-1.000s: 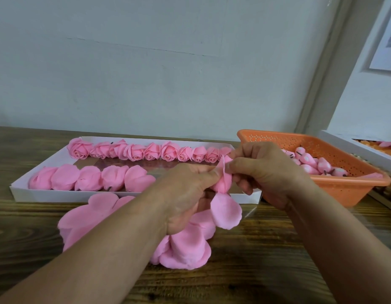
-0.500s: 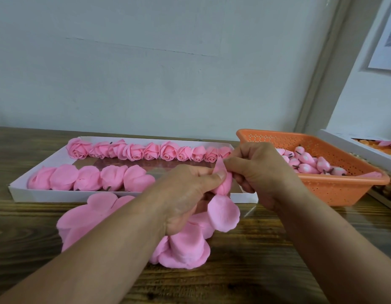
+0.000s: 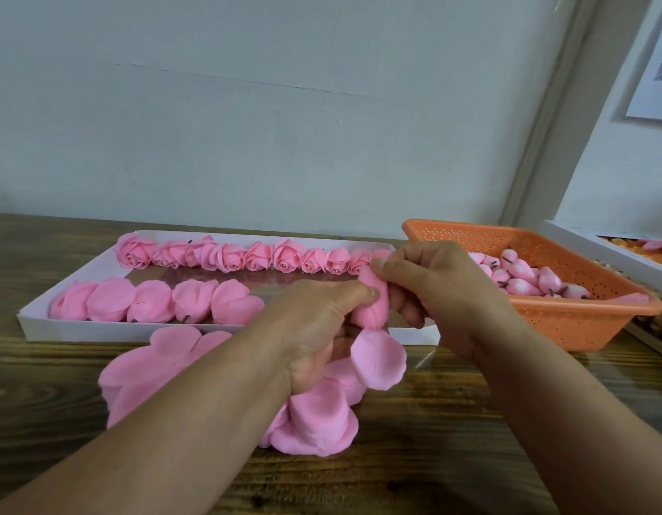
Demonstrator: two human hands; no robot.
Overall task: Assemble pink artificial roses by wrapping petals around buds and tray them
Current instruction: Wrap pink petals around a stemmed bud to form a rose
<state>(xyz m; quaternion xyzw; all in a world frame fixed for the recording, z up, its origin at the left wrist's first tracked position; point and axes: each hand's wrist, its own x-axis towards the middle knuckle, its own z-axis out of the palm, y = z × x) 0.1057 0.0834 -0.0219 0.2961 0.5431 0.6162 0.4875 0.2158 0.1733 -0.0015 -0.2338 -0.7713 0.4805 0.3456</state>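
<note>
My left hand (image 3: pixel 314 328) and my right hand (image 3: pixel 433 288) both pinch a half-wrapped pink rose (image 3: pixel 372 310) above the table, in front of the white tray (image 3: pixel 80 330). One loose petal (image 3: pixel 377 360) of it hangs down below the fingers. The bud inside is hidden by petals and fingers. A pile of flat pink petals (image 3: pixel 314 418) lies on the wood under my left wrist. The tray holds a back row of finished roses (image 3: pixel 229 256) and a front row of several roses (image 3: pixel 151 301) lying on their sides.
An orange perforated basket (image 3: pixel 582 321) with several pink buds (image 3: pixel 522 276) stands to the right of the tray. A white box (image 3: pixel 597 239) with orange and pink pieces sits at the far right. The wall runs close behind the wooden table (image 3: pixel 433 459).
Both hands stayed in place and kept working the petal around the rose; my right fingers closed it a little further over the top. The hanging petal barely shifted.
</note>
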